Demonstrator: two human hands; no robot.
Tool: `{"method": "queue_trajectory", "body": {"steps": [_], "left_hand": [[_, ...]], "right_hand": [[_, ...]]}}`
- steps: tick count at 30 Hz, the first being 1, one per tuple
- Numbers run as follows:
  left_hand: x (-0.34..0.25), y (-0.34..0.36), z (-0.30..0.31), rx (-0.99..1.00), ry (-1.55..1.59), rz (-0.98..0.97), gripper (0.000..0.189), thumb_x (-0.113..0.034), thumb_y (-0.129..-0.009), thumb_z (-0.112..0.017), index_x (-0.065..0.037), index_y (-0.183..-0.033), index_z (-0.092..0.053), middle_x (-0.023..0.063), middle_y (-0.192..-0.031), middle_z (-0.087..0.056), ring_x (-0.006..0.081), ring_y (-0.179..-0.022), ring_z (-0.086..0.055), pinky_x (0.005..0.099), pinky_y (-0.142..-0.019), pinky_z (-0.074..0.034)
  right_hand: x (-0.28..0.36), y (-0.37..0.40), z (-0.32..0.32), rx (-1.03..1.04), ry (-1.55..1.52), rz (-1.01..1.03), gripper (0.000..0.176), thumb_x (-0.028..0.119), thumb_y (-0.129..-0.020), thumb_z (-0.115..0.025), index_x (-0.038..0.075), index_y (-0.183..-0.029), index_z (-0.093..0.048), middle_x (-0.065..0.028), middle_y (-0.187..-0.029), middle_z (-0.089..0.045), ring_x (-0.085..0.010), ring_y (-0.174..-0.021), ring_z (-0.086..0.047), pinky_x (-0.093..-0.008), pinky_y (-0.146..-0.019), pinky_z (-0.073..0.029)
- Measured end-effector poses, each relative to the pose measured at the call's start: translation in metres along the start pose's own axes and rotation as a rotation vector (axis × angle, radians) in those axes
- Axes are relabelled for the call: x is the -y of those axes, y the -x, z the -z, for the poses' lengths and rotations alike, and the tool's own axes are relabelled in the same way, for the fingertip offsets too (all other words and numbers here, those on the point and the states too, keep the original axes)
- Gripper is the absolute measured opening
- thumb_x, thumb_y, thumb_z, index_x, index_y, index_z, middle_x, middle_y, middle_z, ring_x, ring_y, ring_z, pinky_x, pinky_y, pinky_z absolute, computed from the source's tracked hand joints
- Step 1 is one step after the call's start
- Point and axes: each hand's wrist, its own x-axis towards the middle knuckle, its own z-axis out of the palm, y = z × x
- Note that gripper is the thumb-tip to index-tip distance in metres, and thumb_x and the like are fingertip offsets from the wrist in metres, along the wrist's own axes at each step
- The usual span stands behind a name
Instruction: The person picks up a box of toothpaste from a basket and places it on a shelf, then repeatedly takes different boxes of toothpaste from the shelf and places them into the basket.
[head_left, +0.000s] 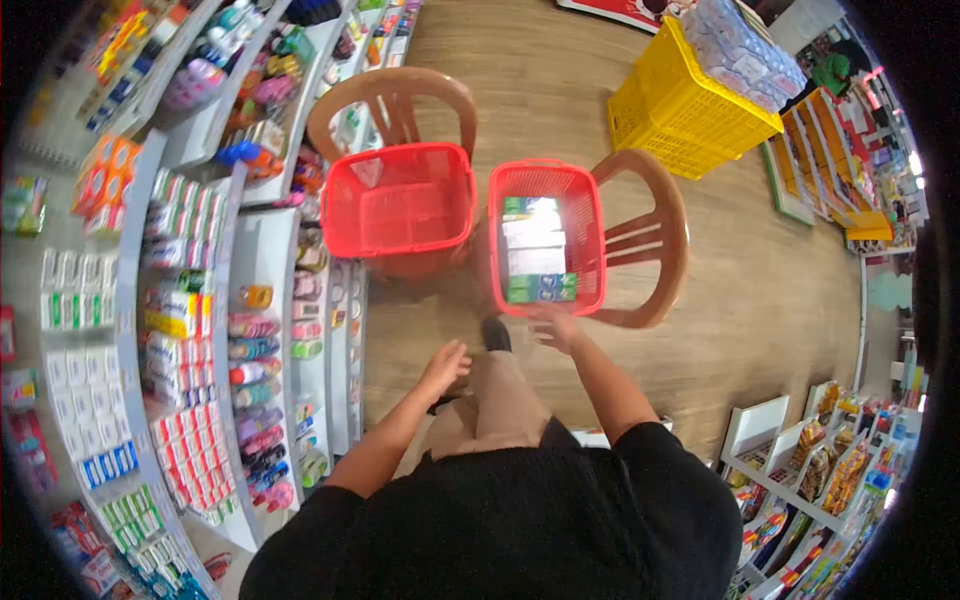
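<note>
Right hand (555, 328), grip spread and empty, sits at the near rim of the right basket (592, 250), whose long axis runs straight ahead from it. Left hand (445, 365), also spread, hovers farther back, short of the left basket (400, 215).

Left basket (400, 215) sat on one chair (392, 85), rt basket (592, 235) on the next. Boxes (538, 255) lay in rt basket.
</note>
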Motion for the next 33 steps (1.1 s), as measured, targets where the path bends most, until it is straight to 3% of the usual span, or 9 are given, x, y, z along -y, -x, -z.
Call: {"method": "queue_trajectory", "body": {"steps": [8,10,11,18,20,24,28,30,33], "left_hand": [[-0.097,-0.254,-0.093,0.195,0.624,0.202,0.074,-0.033,-0.093,-0.051,-0.021,-0.15,-0.005,0.0178,-0.105,-0.064,0.0177,-0.066,-0.059,0.0246,-0.048,-0.039],[-0.106,-0.291,-0.102,0.222,0.72,0.259,0.066,-0.031,-0.09,-0.053,-0.025,-0.146,-0.017,0.0195,-0.1,-0.063,0.0178,-0.059,-0.057,0.0206,-0.04,-0.034],[-0.108,-0.304,-0.105,0.164,0.711,0.301,0.06,-0.029,-0.089,-0.055,-0.025,-0.14,-0.024,0.0186,-0.097,-0.063,0.0171,-0.058,-0.055,0.0204,-0.039,-0.033],[-0.107,-0.291,-0.123,0.11,0.607,0.283,0.035,-0.027,-0.084,-0.058,-0.025,-0.116,-0.043,0.008,-0.084,-0.056,0.0117,-0.059,-0.049,0.0176,-0.037,-0.031],[-0.11,-0.248,-0.129,0.1,0.626,0.206,0.036,-0.027,-0.084,-0.059,-0.025,-0.116,-0.042,0.0071,-0.085,-0.056,0.0116,-0.059,-0.049,0.0172,-0.038,-0.033],[-0.099,-0.181,-0.131,0.176,0.831,0.264,0.042,-0.028,-0.084,-0.061,-0.025,-0.121,-0.041,0.0067,-0.095,-0.059,0.0127,-0.064,-0.05,0.0162,-0.041,-0.035],[-0.103,-0.094,-0.107,0.229,0.962,0.16,0.037,-0.039,-0.086,-0.055,-0.018,-0.116,-0.048,0.0079,-0.108,-0.061,0.021,-0.091,-0.059,0.029,-0.063,-0.048],[-0.099,-0.063,-0.074,0.303,1.077,0.189,0.035,-0.042,-0.089,-0.049,-0.016,-0.113,-0.052,0.0084,-0.114,-0.061,0.0237,-0.101,-0.059,0.0352,-0.077,-0.049],[-0.082,-0.024,-0.027,0.506,1.368,-0.238,0.058,-0.055,-0.087,-0.048,-0.01,-0.123,-0.054,0.011,-0.12,-0.059,0.0265,-0.107,-0.058,0.0417,-0.089,-0.049]], "right_hand": [[0.078,-0.123,0.086,-0.47,-0.099,0.164,0.064,0.031,-0.085,-0.058,0.018,-0.143,-0.036,-0.0081,-0.11,-0.059,-0.0204,-0.092,-0.058,-0.041,-0.078,-0.045],[0.042,-0.222,0.13,-0.726,0.169,0.406,0.065,0.035,-0.085,-0.058,0.012,-0.143,-0.038,-0.0147,-0.114,-0.059,-0.0244,-0.102,-0.057,-0.0432,-0.084,-0.044],[0.047,-0.232,0.127,-0.823,0.262,0.5,0.064,0.046,-0.085,-0.06,0.016,-0.14,-0.044,-0.0305,-0.124,-0.048,-0.0438,-0.116,-0.044,-0.0421,-0.105,-0.033],[0.056,-0.215,0.084,-0.876,0.028,0.401,0.072,0.05,-0.08,-0.066,0.013,-0.138,-0.045,-0.0311,-0.125,-0.046,-0.039,-0.123,-0.04,-0.0432,-0.103,-0.034],[0.056,-0.197,0.072,-0.921,0.026,0.4,0.058,0.032,-0.085,-0.067,0.013,-0.135,-0.044,-0.0169,-0.13,-0.05,-0.0279,-0.115,-0.051,-0.0413,-0.09,-0.045],[0.079,-0.124,0.03,-0.679,-0.333,0.764,0.046,0.022,-0.091,-0.062,0.012,-0.128,-0.037,-0.0107,-0.112,-0.052,-0.0176,-0.103,-0.052,-0.0332,-0.07,-0.05],[0.125,-0.042,-0.038,-0.406,0.128,1.039,0.034,0.007,-0.093,-0.056,0.006,-0.123,-0.04,-0.0099,-0.114,-0.05,-0.0155,-0.101,-0.054,-0.0288,-0.081,-0.049],[0.133,-0.006,-0.082,-0.018,0.153,1.016,0.037,0.007,-0.088,-0.062,0.006,-0.121,-0.045,-0.0104,-0.115,-0.053,-0.0191,-0.103,-0.055,-0.0322,-0.086,-0.048],[0.147,0.059,-0.143,0.372,0.749,1.234,0.046,0.01,-0.078,-0.068,0.006,-0.121,-0.051,-0.0134,-0.119,-0.056,-0.0281,-0.116,-0.052,-0.0398,-0.1,-0.04]]}}
